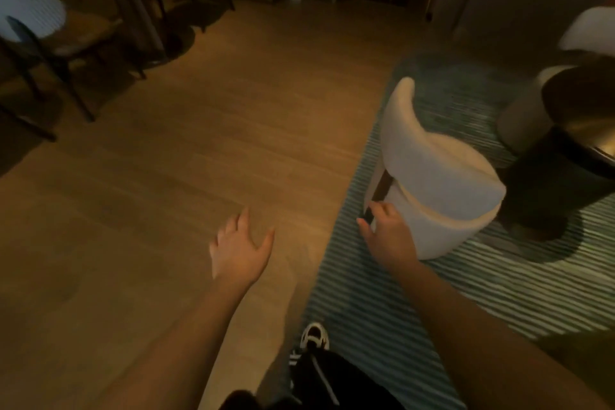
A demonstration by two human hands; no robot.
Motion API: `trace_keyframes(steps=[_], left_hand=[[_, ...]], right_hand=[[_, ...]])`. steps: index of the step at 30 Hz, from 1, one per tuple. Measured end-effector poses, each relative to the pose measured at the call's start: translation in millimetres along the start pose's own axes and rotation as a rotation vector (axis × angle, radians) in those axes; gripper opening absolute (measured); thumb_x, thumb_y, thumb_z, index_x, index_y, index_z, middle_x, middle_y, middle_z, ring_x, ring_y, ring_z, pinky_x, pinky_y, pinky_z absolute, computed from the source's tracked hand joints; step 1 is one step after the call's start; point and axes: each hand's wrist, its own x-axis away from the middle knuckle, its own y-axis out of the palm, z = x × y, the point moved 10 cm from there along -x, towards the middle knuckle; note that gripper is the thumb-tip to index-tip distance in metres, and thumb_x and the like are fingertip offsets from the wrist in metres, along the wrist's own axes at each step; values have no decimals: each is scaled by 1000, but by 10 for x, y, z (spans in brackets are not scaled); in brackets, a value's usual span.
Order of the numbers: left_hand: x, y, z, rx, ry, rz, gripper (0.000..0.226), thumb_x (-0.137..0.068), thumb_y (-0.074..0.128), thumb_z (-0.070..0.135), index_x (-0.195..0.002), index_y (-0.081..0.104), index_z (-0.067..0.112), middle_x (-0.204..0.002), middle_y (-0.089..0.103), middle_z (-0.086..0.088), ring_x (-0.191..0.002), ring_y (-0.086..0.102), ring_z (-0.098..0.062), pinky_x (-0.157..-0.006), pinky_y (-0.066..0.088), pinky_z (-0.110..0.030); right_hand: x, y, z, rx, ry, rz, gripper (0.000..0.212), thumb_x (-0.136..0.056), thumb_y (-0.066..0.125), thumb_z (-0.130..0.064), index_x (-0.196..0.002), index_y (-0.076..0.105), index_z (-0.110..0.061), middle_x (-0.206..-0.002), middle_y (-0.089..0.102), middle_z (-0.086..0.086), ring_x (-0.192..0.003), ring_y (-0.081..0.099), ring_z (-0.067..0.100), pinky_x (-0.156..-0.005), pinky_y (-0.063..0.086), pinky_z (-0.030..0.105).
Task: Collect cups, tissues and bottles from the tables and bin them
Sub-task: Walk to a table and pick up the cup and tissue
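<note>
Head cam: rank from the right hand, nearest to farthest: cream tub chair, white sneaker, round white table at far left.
1. cream tub chair: right beside the right hand, on the striped rug.
2. white sneaker: below the hand, at the rug's edge, bottom centre.
3. round white table: far across the wood floor, upper left.

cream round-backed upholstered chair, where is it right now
In the head view the cream round-backed upholstered chair stands right of centre on the blue striped rug, beside the wooden floor, just beyond the right hand.
</note>
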Motion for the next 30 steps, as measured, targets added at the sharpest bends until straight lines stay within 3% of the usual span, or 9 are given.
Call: trace_keyframes(steps=[3,8,19,30], left_hand=[[-928,-106,418,-16,24,-12,72,-90,37,60,-148,26,19,-150,34,-8,-134,32,-29,-107,26,-45],[-2540,-72,992,-2,82,-32,71,-90,34,61,-148,24,22,-151,31,-6,-135,30,-26,-108,23,-45],[-6959,-11,2145,-56,227,-54,73,-89,35,62,-150,18,25,-153,28,-5,-140,22,-22,-111,18,-45],[-10116,149,3816,-55,355,-128,74,-90,32,63,-151,16,24,-153,27,-4,-141,20,-20,-113,15,-46]], right_hand=[[-962,-170,-45,-4,28,-46,47,-97,48,-36,-138,43,-14,-140,45,10,-122,47,29,-99,43,45],[-2504,-339,-78,-20,67,18,49,-95,49,-38,-139,42,-18,-141,44,8,-126,43,28,-102,41,44],[-6570,-417,-68,-1,203,95,49,-94,51,-38,-137,44,-16,-141,44,11,-127,44,30,-104,40,43],[-9759,-921,386,-26,325,137,49,-94,49,-41,-138,43,-20,-142,43,6,-128,43,26,-105,39,41]])
